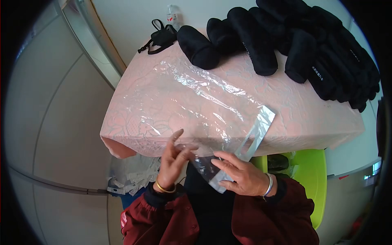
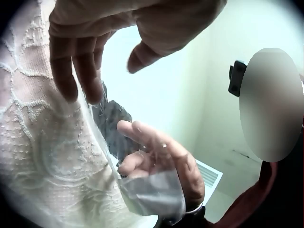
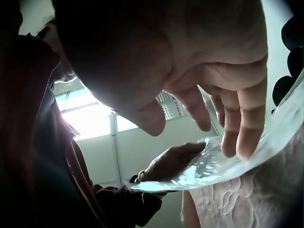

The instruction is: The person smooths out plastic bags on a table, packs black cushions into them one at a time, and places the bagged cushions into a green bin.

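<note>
A large clear plastic bag (image 1: 192,106) is spread over the pink tablecloth, its near end drooping past the table's front edge. One end of the bag has a whitish strip (image 1: 263,122). My left hand (image 1: 169,163) is at the bag's near edge, fingers bent loosely and thumb apart from them in the left wrist view. Opposite it, my right hand (image 1: 245,179) has its fingers extended over the drooping plastic. In the right wrist view, its fingertips (image 3: 244,149) are right at the film, with the thumb apart. The left wrist view shows the right hand partly through the film.
Black cylindrical bundles (image 1: 257,45) are piled along the back and right of the table (image 1: 310,118). A black strapped pouch (image 1: 163,37) and a clear bottle (image 1: 172,18) stand at the back left. Below the table are a green tub (image 1: 316,175) and crumpled plastic (image 1: 134,175).
</note>
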A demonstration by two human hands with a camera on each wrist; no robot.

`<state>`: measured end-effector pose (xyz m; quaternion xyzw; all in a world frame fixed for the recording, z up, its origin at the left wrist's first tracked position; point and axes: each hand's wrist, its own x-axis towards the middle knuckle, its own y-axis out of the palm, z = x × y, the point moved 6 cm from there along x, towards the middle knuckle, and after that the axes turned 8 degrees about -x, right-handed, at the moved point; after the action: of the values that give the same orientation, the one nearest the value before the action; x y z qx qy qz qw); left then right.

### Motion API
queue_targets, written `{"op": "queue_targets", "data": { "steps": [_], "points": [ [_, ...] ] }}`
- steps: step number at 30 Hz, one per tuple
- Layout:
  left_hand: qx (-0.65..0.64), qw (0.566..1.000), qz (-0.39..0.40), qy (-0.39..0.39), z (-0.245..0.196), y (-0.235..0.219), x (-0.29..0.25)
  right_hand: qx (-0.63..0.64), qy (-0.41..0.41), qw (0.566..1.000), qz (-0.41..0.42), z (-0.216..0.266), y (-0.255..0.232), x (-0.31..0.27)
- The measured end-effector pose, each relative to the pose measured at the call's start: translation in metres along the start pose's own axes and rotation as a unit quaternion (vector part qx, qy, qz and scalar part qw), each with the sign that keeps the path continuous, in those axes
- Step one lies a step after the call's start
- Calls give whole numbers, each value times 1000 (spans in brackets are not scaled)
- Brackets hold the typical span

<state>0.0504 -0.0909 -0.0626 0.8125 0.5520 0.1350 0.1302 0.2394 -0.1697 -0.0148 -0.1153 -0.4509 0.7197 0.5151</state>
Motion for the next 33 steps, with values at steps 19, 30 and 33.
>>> {"op": "queue_targets", "data": {
  "steps": [19, 30, 33],
  "points": [
    [104, 968, -217, 70, -35, -173, -15, -160, 66, 985, 30, -51, -20, 52],
    [137, 972, -179, 65, -34, -179, 5, -291, -46, 955, -31, -53, 24, 70],
    [141, 972, -178, 56, -27, -185, 4, -249, 47, 965, 64, -45, 23, 50]
  ]
}}
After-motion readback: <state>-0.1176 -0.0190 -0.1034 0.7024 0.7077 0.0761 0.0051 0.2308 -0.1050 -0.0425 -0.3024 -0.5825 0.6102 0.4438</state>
